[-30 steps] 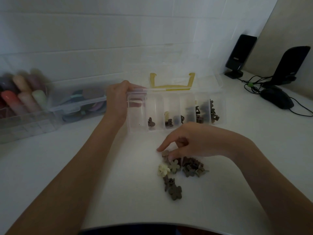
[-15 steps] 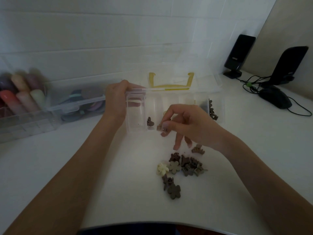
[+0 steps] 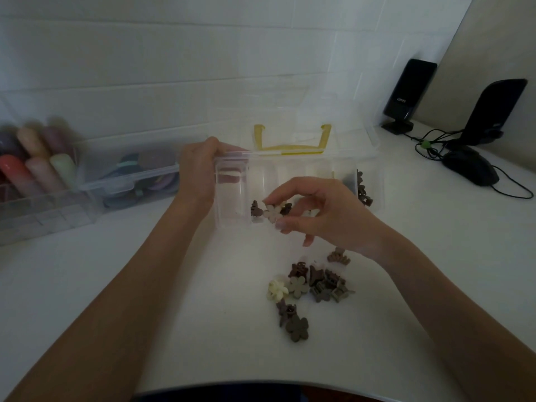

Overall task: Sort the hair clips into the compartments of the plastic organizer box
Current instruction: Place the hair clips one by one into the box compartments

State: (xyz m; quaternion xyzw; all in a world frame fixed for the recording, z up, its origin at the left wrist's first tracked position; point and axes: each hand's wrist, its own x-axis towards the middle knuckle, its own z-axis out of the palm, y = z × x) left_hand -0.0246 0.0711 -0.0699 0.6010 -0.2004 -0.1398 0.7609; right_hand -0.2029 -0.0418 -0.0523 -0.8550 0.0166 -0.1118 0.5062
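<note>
A clear plastic organizer box [image 3: 232, 198] with a yellow handle stands open on the white table, its row of compartments facing me. My left hand [image 3: 200, 172] grips the box's left end at the top rim. My right hand [image 3: 316, 213] pinches a pale flower-shaped hair clip [image 3: 272, 213] in front of the second compartment, where a brown clip [image 3: 255, 209] lies. Dark clips [image 3: 362, 190] fill the rightmost compartment. A pile of small brown, grey and cream clips [image 3: 313, 284] lies on the table below my right hand.
A second clear box [image 3: 136, 181] with coloured items and a rack of pastel rolls [image 3: 34, 166] stand at the left by the tiled wall. Two black speakers [image 3: 406, 97], a mouse [image 3: 470, 166] and cables sit at the right. The table's front edge is near my body.
My right hand picked a clip from the pile and lifted it up to the front of the box. My left hand stayed on the box's left end.
</note>
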